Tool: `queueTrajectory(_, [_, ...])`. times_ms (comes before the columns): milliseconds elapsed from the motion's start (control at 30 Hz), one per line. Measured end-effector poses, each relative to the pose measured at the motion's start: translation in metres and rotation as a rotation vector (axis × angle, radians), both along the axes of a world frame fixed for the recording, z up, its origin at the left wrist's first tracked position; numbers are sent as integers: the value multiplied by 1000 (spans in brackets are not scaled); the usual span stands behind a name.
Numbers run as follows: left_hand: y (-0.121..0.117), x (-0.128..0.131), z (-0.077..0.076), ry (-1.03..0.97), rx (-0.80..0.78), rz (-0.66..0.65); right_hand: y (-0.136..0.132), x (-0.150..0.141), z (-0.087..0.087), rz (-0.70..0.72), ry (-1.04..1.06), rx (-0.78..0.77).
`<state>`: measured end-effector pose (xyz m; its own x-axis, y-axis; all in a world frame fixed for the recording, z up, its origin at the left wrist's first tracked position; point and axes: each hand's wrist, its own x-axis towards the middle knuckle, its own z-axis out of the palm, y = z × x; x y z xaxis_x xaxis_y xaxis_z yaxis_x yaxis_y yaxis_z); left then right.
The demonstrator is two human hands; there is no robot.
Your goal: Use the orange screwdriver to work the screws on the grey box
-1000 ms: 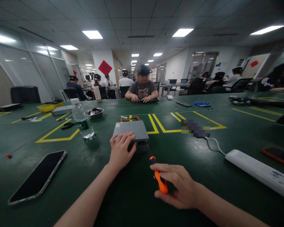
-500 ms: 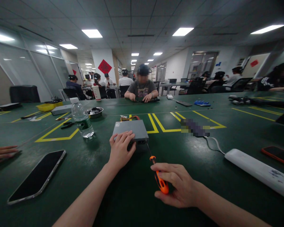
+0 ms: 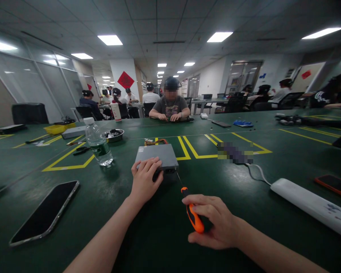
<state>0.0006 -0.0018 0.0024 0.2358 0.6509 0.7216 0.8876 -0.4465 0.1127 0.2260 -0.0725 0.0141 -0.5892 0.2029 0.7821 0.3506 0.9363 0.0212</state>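
Observation:
A grey metal computer power supply [image 3: 165,153] lies on the green table, with a bundle of coloured wires [image 3: 156,142] coming out at its far side. My left hand [image 3: 146,176] grips its near left part, fingers over the top and thumb at the near face. My right hand [image 3: 216,220] holds an orange and black screwdriver [image 3: 195,218] by its handle, fingers curved round it. The screwdriver's thin shaft points up and left, its tip at the near right corner of the power supply. Whether the tip sits in a screw is too small to tell.
A water bottle [image 3: 99,146] and a metal bowl of small parts [image 3: 114,134] stand left of the power supply. A phone [image 3: 45,212] lies near left; a white power strip [image 3: 309,204] and another phone [image 3: 335,185] lie right. A person [image 3: 171,102] sits opposite.
My right hand and the screwdriver handle have shifted slightly right, the tip staying at the corner. My left hand is still. Another person's hand at the far left has mostly left the view.

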Motion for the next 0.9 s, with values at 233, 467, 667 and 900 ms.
queueTrajectory(233, [0,1,1,4,0,-4,-2,-2,4,-5,-101,37])
queueTrajectory(467, [0,0,0,0,14,-4,0,0,-2,-33,-18,-4])
queueTrajectory(667, [0,0,1,5,12,-1,-1,-4,3,-17,-136,31])
queueTrajectory(900, [1,1,0,6,24,-11,1,0,-1,-28,-32,-60])
